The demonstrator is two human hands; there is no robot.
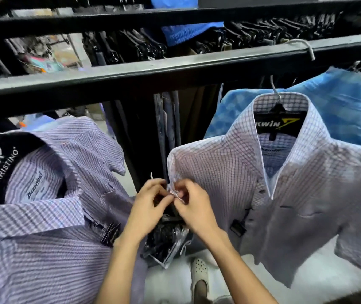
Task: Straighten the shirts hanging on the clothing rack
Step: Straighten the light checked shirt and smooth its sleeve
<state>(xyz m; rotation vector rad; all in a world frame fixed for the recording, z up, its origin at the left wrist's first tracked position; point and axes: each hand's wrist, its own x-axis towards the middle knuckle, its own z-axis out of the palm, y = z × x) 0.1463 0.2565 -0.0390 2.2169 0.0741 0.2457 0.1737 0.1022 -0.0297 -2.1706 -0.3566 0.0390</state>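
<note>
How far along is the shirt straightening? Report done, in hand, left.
Done: nothing plainly finished. In hand: left hand and right hand both pinch the sleeve edge of the checked shirt on its black hanger. Left: the striped shirt lies rumpled and askew, and the blue shirt behind looks untouched.

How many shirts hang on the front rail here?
3: striped shirt at left, checked shirt at right, blue shirt behind it. More may hang out of view.

The left shirt (50, 216) has purple stripes, the middle shirt (230, 172) tiny purple checks, the back shirt (339, 110) blue squares.
</note>
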